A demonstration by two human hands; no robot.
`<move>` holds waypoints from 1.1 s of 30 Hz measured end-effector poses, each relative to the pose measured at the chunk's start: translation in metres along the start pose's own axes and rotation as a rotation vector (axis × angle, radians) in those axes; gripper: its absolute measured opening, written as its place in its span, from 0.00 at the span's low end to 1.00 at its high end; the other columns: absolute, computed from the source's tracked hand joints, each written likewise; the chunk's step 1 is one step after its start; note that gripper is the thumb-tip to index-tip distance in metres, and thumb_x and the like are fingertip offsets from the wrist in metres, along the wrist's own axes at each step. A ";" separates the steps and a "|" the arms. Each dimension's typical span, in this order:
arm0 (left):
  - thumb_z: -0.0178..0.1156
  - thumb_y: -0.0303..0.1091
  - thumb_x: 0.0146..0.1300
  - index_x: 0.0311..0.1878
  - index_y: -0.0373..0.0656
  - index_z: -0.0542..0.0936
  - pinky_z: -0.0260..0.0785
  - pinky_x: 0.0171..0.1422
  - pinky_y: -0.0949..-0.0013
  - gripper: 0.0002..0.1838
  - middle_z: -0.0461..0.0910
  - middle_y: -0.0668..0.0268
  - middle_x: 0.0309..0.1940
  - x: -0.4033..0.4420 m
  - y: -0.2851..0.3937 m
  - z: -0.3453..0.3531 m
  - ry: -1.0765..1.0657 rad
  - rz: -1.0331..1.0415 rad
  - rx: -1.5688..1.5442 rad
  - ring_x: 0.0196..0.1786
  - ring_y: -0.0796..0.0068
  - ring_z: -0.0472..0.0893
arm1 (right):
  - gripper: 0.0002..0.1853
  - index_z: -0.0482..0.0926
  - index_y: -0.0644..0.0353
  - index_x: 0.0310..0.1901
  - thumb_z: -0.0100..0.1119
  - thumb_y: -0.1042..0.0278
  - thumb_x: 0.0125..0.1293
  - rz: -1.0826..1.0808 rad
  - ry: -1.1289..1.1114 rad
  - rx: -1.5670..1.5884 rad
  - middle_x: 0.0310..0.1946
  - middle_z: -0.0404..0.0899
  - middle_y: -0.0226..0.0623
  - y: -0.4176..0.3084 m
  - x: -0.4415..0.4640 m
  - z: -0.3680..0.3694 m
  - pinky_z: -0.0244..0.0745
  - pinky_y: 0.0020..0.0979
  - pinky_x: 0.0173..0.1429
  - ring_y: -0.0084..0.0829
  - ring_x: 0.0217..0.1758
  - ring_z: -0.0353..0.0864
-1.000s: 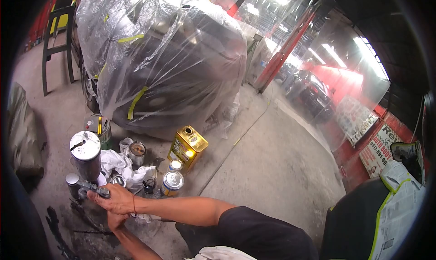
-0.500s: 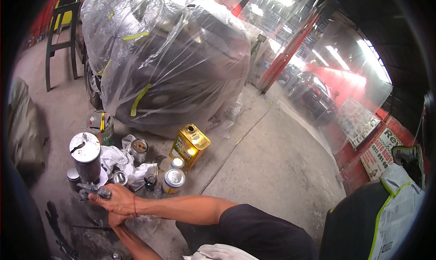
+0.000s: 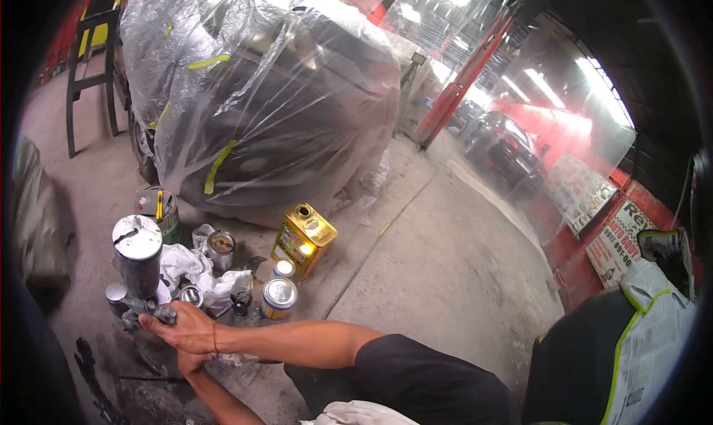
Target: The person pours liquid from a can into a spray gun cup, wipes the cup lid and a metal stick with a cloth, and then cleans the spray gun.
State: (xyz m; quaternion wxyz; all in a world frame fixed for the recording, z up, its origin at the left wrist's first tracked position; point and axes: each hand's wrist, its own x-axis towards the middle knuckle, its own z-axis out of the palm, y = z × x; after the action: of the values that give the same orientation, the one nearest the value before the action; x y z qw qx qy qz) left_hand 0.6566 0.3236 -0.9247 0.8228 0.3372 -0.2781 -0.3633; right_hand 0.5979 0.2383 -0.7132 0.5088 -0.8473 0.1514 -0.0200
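Note:
My right hand [image 3: 186,328] is closed around a grey spray gun [image 3: 152,310], its thumb lying along the gun body. A tall cup [image 3: 138,265] with a paint-smeared white lid rises above the gun and appears attached to it. Directly beneath, touching the right hand, is my left hand [image 3: 192,363]; it looks curled, but its fingers and whatever they hold are mostly hidden. Beyond the gun lie crumpled white rags [image 3: 186,265], an open tin [image 3: 221,248], a small open can [image 3: 191,297] and a dark-stained cup [image 3: 241,301].
A gold rectangular can [image 3: 304,239] stands beside two small tins, one a lidded can [image 3: 279,295]. Behind is a green can [image 3: 167,221] with a yellow cutter on top. A plastic-covered car [image 3: 260,106] stands ahead. A masked dark panel [image 3: 587,365] is at right; a hose [image 3: 371,247] crosses the floor.
The view has shifted slightly, so the car and pillar sit a little farther left. Both hands keep nearly the same pose with the spray gun.

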 end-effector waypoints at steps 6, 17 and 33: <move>0.80 0.31 0.35 0.68 0.34 0.65 0.69 0.64 0.61 0.52 0.75 0.62 0.58 0.002 0.000 -0.002 -0.054 0.015 0.003 0.60 0.64 0.76 | 0.51 0.76 0.78 0.37 0.45 0.19 0.60 -0.094 0.071 0.135 0.30 0.80 0.56 -0.012 -0.005 -0.006 0.72 0.44 0.49 0.47 0.41 0.81; 0.83 0.27 0.31 0.52 0.34 0.77 0.75 0.41 0.66 0.39 0.83 0.64 0.37 0.000 -0.002 -0.001 -0.014 0.006 -0.052 0.39 0.69 0.82 | 0.48 0.76 0.80 0.50 0.54 0.26 0.60 -0.119 0.161 -0.026 0.43 0.80 0.66 -0.001 -0.002 0.008 0.75 0.42 0.54 0.53 0.50 0.82; 0.81 0.28 0.38 0.48 0.35 0.77 0.74 0.37 0.67 0.31 0.82 0.64 0.34 -0.008 -0.004 -0.017 -0.053 -0.047 -0.021 0.36 0.71 0.82 | 0.33 0.80 0.65 0.47 0.51 0.35 0.68 -0.175 -0.088 0.176 0.37 0.82 0.58 0.006 0.002 0.002 0.75 0.41 0.53 0.52 0.45 0.83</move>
State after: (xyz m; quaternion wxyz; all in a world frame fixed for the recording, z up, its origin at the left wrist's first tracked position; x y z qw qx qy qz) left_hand 0.6626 0.3342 -0.9398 0.8098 0.3255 -0.2879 -0.3943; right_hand 0.5987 0.2365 -0.7199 0.5834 -0.8095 0.0524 -0.0403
